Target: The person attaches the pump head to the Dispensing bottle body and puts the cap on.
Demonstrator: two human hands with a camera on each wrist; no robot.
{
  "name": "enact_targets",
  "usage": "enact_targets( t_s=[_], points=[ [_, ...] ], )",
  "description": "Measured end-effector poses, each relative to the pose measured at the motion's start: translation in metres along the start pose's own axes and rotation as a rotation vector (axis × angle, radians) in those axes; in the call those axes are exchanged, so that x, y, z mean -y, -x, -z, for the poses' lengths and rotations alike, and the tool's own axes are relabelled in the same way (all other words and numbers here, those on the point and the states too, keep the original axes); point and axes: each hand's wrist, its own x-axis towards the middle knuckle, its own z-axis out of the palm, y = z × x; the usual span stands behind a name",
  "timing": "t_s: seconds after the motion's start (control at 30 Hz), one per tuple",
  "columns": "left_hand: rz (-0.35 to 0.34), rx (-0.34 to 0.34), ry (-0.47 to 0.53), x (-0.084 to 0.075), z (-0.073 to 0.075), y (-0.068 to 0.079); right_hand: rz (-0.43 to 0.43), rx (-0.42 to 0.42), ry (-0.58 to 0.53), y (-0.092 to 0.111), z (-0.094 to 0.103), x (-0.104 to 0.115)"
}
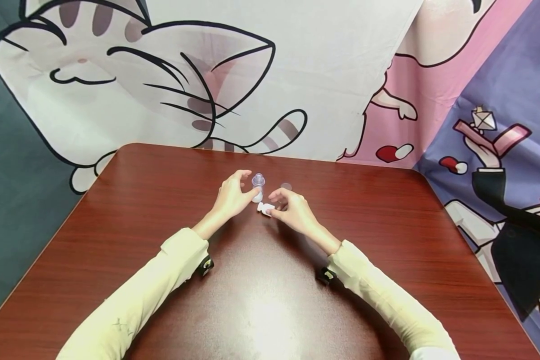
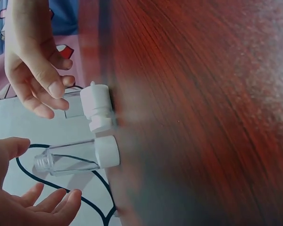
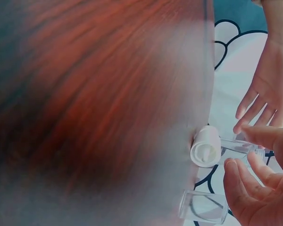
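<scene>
A small clear bottle point(image 1: 258, 181) with a white base stands upright, its threaded neck uncapped in the left wrist view. My left hand point(image 1: 232, 194) is held around it, thumb and fingers spread on either side with a gap showing. Just in front lies a white plastic piece point(image 2: 96, 101), ridge-shaped like a pump or spray top; its hollow end shows in the right wrist view. My right hand point(image 1: 294, 212) hovers over this piece, fingers loosely bent and apart, nothing between them. A clear cap point(image 3: 205, 207) stands on the table beyond the right fingers.
The glossy reddish-brown table point(image 1: 270, 280) ends at a far edge shortly behind the bottle. Cloth with cartoon cats point(image 1: 342, 75) hangs behind it. Small dark devices are strapped under both cream sleeves point(image 1: 148, 290).
</scene>
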Motion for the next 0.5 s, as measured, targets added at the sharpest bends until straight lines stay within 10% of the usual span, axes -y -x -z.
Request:
enact_targets(
  t_s=[0.5],
  points=[
    [0.029, 0.038, 0.004, 0.010, -0.007, -0.012, 0.016, -0.003, 0.002, -0.001, -0.001, 0.001]
  ],
)
